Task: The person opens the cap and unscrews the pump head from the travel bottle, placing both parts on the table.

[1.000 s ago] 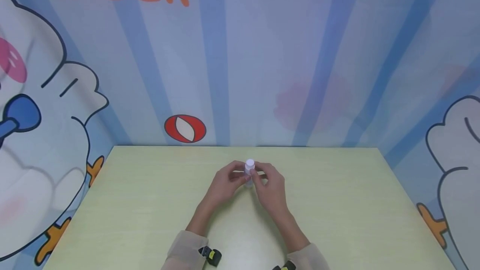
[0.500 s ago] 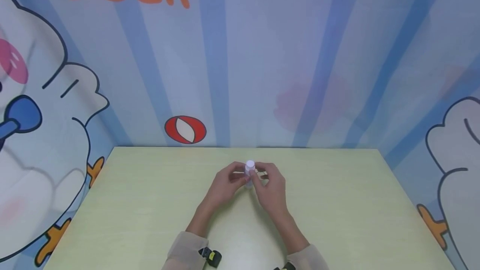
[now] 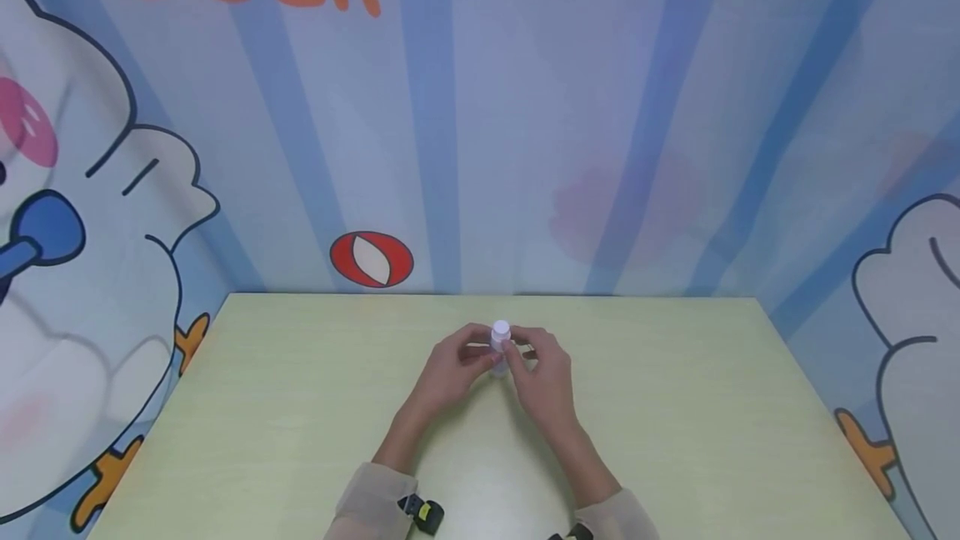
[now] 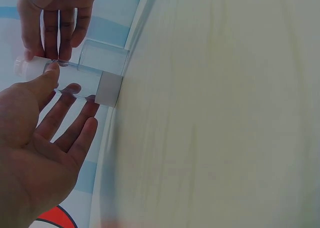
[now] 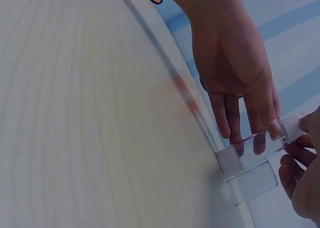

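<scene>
A slim clear bottle (image 3: 501, 331) with a white top stands upright on the table between both hands. My left hand (image 3: 448, 369) grips its clear body, thumb on the near side and fingers behind, as the left wrist view shows. At the white top (image 5: 292, 128), my right hand (image 3: 544, 373) pinches with thumb and fingertips. The bottle's base (image 4: 109, 88) is a white band resting on the table. Beside it, on the right-hand side, stands a short clear cylinder (image 4: 104, 56) like a cup or cap, mostly hidden by the right hand in the head view.
The pale wooden table (image 3: 300, 423) ends at a far edge close beyond the hands. A blue striped cartoon backdrop (image 3: 510, 107) hangs behind it and along the sides. Black wrist devices (image 3: 422, 513) sit at the sleeve cuffs.
Both hands keep the same hold on the bottle. The fingers at its white top show only a very slight shift.
</scene>
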The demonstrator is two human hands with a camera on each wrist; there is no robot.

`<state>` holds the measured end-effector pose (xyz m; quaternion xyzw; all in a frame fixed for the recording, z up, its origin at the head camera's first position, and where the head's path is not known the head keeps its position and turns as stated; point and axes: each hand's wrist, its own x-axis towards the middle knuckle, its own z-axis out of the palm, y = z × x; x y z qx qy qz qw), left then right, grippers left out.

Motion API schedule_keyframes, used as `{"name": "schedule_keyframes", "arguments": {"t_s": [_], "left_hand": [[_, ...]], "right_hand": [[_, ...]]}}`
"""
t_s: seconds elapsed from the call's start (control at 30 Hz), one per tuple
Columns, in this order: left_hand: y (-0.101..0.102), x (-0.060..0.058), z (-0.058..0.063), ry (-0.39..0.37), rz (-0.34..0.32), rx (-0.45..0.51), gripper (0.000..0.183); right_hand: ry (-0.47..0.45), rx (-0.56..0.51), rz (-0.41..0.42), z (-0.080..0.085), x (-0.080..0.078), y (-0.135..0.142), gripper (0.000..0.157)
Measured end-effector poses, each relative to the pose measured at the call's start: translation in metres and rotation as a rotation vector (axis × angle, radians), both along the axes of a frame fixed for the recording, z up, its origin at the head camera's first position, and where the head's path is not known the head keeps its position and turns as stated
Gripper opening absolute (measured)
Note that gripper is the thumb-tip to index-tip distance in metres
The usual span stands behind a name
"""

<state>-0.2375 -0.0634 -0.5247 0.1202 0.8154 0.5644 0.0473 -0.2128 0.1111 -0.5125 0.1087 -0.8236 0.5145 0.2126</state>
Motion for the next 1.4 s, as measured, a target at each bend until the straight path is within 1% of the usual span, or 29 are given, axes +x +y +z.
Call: {"name": "schedule_keyframes", "arguments": {"t_s": [0.1,0.27,0.4,0.53,0.7,0.9,1.07,1.4], "left_hand": [[0.0001,0.0,0.0002,0.002,0.0,-0.006,0.034],[0.0002,-0.0004,0.0006,0.005,0.0,-0.008,0.034],[0.0001,-0.0004,0.0006,0.007,-0.003,-0.005,0.034],[0.0001,-0.0007,0.0008,0.014,-0.006,-0.008,0.033],[-0.0004,-0.0002,0.0005,0.011,-0.007,-0.004,0.033],[-0.0004,0.0005,0.0005,0.013,-0.003,-0.004,0.033],[0.0001,-0.0003,0.0006,0.012,-0.004,-0.008,0.033],[-0.0007,-0.002,-0.0011,0.016,-0.01,0.002,0.033]], "right_hand": [[0.004,0.011,0.02,0.0004,-0.0001,0.0007,0.025],[-0.015,0.025,0.037,0.0,-0.001,0.0005,0.026],[-0.006,0.009,0.042,-0.0004,-0.0007,-0.0005,0.03],[0.01,-0.023,0.023,0.0005,0.0008,-0.0018,0.033],[0.007,-0.03,-0.018,0.0008,0.0024,-0.0033,0.029],[-0.002,-0.023,-0.028,0.0007,0.0023,-0.0035,0.024],[-0.012,-0.022,-0.023,0.0006,0.0012,-0.0025,0.024],[-0.041,-0.045,0.014,0.0007,0.0,0.0,0.026]]}}
